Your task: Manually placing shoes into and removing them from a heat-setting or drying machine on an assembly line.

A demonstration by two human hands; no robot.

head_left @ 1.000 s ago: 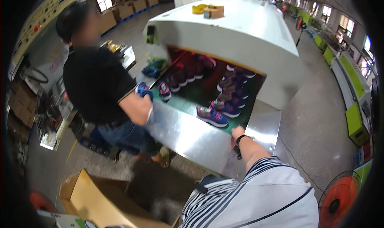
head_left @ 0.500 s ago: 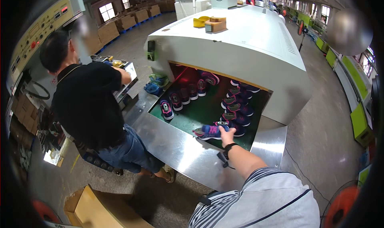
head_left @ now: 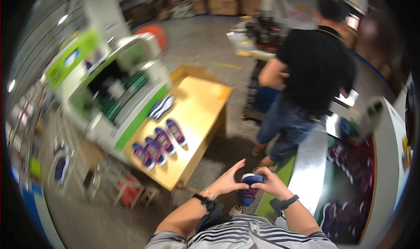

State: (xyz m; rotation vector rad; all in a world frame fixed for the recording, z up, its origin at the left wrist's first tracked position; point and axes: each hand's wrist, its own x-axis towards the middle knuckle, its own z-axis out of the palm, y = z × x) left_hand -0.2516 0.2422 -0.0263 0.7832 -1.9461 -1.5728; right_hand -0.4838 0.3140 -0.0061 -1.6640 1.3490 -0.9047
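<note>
Between my hands, in front of my body, is a navy blue and pink sneaker [head_left: 249, 195] with a pale sole edge. My right hand [head_left: 274, 184] grips it near its upper end, thumb across the front and index finger over the top. Beside it, my left hand [head_left: 226, 180] has its fingers spread apart, and the thumb tip reaches the shoe. Several matching sneakers [head_left: 163, 140] stand in a row on a wooden table [head_left: 199, 109] ahead to the left. One more shoe [head_left: 161, 107] lies behind that row.
A green and white machine [head_left: 127, 96] adjoins the wooden table. On my right, the metal-edged conveyor [head_left: 316, 172] carries more sneakers [head_left: 339, 220]. A person in a black shirt [head_left: 317, 69] stands ahead to the right, beside the conveyor.
My view has swung left from the conveyor to the wooden table. The sneaker has come off the conveyor in my right hand, and my left hand has come into view at it.
</note>
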